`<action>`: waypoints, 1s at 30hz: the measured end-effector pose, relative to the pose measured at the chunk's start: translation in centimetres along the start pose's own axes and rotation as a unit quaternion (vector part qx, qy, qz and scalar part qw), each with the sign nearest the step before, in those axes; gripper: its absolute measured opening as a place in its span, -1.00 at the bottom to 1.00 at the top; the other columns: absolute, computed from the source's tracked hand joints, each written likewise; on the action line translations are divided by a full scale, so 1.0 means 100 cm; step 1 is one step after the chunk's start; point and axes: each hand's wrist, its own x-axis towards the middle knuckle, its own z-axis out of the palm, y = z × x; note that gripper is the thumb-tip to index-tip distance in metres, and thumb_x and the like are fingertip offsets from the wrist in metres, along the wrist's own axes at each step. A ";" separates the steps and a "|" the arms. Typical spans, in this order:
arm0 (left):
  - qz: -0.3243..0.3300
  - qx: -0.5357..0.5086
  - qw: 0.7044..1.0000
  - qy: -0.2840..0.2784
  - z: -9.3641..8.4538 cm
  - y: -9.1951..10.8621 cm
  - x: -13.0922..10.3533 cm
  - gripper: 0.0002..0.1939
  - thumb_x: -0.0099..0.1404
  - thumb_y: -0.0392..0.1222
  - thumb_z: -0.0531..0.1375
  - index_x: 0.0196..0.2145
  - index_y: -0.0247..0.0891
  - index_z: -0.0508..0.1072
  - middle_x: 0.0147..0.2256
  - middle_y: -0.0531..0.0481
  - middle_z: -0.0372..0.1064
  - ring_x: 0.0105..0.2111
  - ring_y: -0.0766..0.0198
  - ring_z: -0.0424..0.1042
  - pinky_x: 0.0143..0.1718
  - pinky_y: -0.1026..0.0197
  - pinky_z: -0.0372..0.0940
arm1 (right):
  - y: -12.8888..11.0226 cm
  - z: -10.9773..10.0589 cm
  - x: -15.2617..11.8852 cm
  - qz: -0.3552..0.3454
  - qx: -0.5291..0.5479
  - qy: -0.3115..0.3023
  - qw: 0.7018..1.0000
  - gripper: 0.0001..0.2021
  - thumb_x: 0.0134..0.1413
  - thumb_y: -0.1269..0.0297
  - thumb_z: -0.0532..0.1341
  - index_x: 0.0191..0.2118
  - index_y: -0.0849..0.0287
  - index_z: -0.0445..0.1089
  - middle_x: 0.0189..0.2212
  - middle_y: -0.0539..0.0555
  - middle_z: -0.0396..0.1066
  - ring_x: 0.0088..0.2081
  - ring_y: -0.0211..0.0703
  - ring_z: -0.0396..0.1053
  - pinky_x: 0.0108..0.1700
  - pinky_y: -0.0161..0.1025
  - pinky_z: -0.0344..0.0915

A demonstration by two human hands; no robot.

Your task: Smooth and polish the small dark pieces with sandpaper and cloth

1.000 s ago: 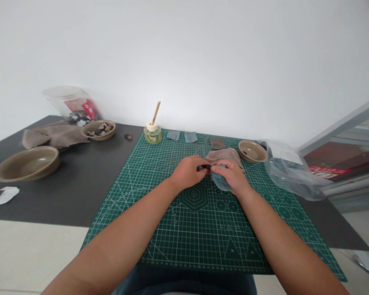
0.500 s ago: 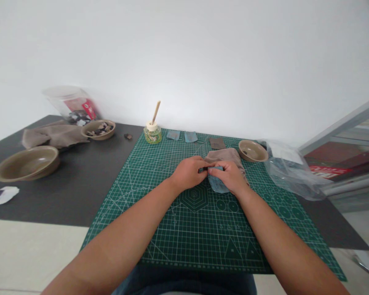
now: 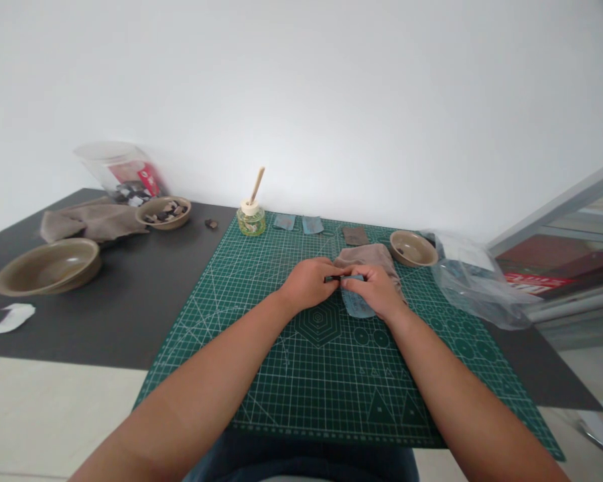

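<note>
A small dark piece [image 3: 333, 278] is pinched in the fingers of my left hand [image 3: 309, 284]; its kind is too small to make out. My right hand [image 3: 379, 289] grips a blue printed sheet [image 3: 358, 306] that looks like sandpaper, its upper edge folded at the dark piece. The fingertips of both hands meet there, so part of the piece is hidden. Just behind the hands lies a crumpled brown cloth [image 3: 366, 254]. Everything is over a green cutting mat [image 3: 271, 375].
At the mat's back are two blue squares [image 3: 312, 225], a brown square [image 3: 355, 235], a diffuser bottle [image 3: 251, 219], a bowl [image 3: 413, 248] and a plastic bag [image 3: 475, 288]. Leftward are a bowl of chips [image 3: 163, 223], a larger bowl [image 3: 47, 268], a cloth [image 3: 90, 221] and a jar [image 3: 111, 164].
More of the dark piece shows between my fingers, and the blue sheet's upper edge is more folded over. My hands have hardly moved; the whole view has shifted slightly.
</note>
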 end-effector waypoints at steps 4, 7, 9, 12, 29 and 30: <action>0.001 -0.011 1.000 -0.010 -0.001 0.000 0.001 -0.71 0.18 -0.26 0.15 -0.14 -0.19 0.53 -0.31 -0.02 0.51 -0.30 0.27 0.45 -0.25 0.26 0.31 | -0.002 0.000 0.001 -0.007 -0.009 0.008 1.000 -0.79 -0.20 0.37 0.17 -0.72 0.16 0.18 -0.63 -0.04 0.30 -0.52 -0.26 0.19 -0.43 -0.30 0.11; -0.006 -0.020 1.000 -0.010 0.000 -0.001 0.001 -0.73 0.19 -0.25 0.15 -0.16 -0.20 0.54 -0.34 -0.02 0.52 -0.34 0.27 0.46 -0.30 0.27 0.30 | -0.002 0.000 0.001 -0.012 0.015 0.014 1.000 -0.79 -0.21 0.39 0.16 -0.73 0.17 0.18 -0.61 -0.05 0.32 -0.52 -0.28 0.19 -0.42 -0.31 0.11; -0.013 -0.030 0.999 -0.004 0.001 -0.002 0.002 -0.72 0.18 -0.25 0.15 -0.15 -0.20 0.53 -0.34 -0.02 0.52 -0.34 0.27 0.46 -0.31 0.28 0.29 | 0.000 0.000 0.002 -0.011 0.040 0.011 0.999 -0.79 -0.22 0.39 0.17 -0.73 0.17 0.17 -0.60 -0.04 0.32 -0.52 -0.29 0.19 -0.43 -0.31 0.11; -0.019 -0.047 0.999 0.008 0.001 -0.002 0.002 -0.73 0.18 -0.24 0.15 -0.17 -0.21 0.54 -0.33 -0.02 0.52 -0.34 0.28 0.45 -0.30 0.28 0.29 | 0.001 0.000 0.002 0.001 0.071 0.009 0.997 -0.78 -0.24 0.39 0.18 -0.74 0.18 0.16 -0.56 -0.04 0.33 -0.52 -0.29 0.20 -0.45 -0.32 0.11; -0.069 -0.066 0.995 -0.001 -0.004 0.006 0.003 -0.80 0.14 -0.25 0.15 -0.30 -0.24 0.56 -0.39 0.00 0.49 -0.45 0.32 0.36 -0.42 0.31 0.18 | -0.001 -0.001 0.001 0.017 0.083 0.033 0.996 -0.82 -0.23 0.36 0.24 -0.71 0.19 0.27 -0.55 -0.03 0.40 -0.53 -0.29 0.23 -0.47 -0.32 0.13; -0.071 -0.070 0.995 -0.004 -0.004 0.006 0.003 -0.80 0.15 -0.24 0.15 -0.30 -0.25 0.55 -0.39 0.00 0.49 -0.46 0.32 0.36 -0.42 0.31 0.17 | -0.002 -0.001 0.000 0.020 0.085 0.038 0.995 -0.83 -0.23 0.36 0.24 -0.69 0.19 0.29 -0.56 -0.04 0.40 -0.53 -0.29 0.23 -0.47 -0.32 0.13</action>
